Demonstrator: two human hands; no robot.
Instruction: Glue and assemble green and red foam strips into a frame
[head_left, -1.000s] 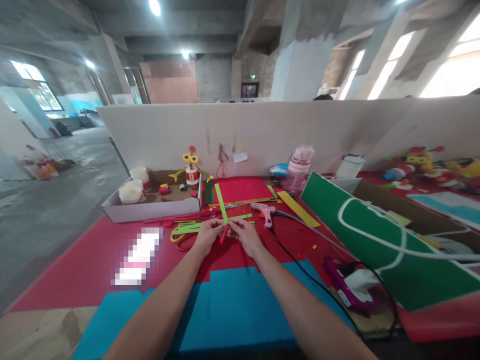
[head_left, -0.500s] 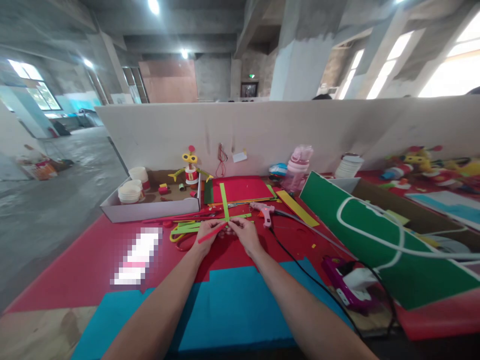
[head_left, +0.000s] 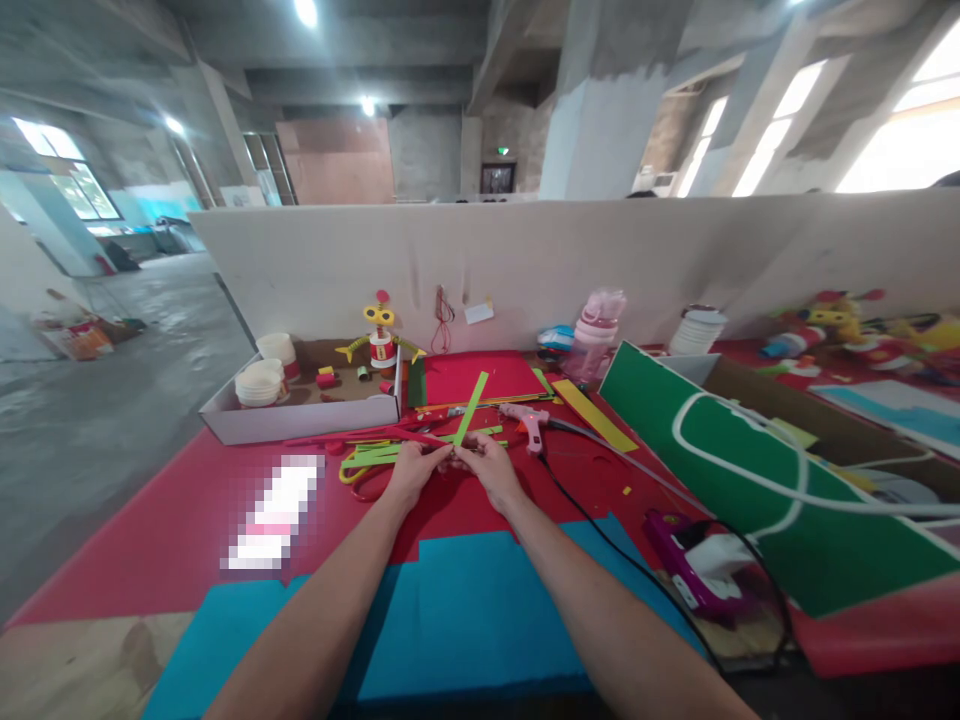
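Note:
Over the red table my left hand (head_left: 411,476) and my right hand (head_left: 489,470) meet, fingertips pinched together. Between them they hold the joined ends of two paper strips. A light green paper strip (head_left: 472,408) rises from the fingertips, leaning right. The red paper strip (head_left: 414,436) points away to the left, behind my left thumb. My fingers hide the place where the strips meet. More green paper strips (head_left: 367,459) lie just left of and behind my hands, by scissors with a yellow handle (head_left: 348,474).
A pink glue gun (head_left: 531,424) lies right of my hands, its black cord running to a purple power strip (head_left: 694,570). Blue sheets (head_left: 480,620) cover the front. A white-sided box (head_left: 300,425) with cups stands left; a yellow-headed figure (head_left: 380,335) stands behind. A green box (head_left: 720,470) is right.
The red strip has swung from lying across my left hand toward me to pointing away to the left. The green strip has tipped from upright to leaning right. Both hands stay nearly in place.

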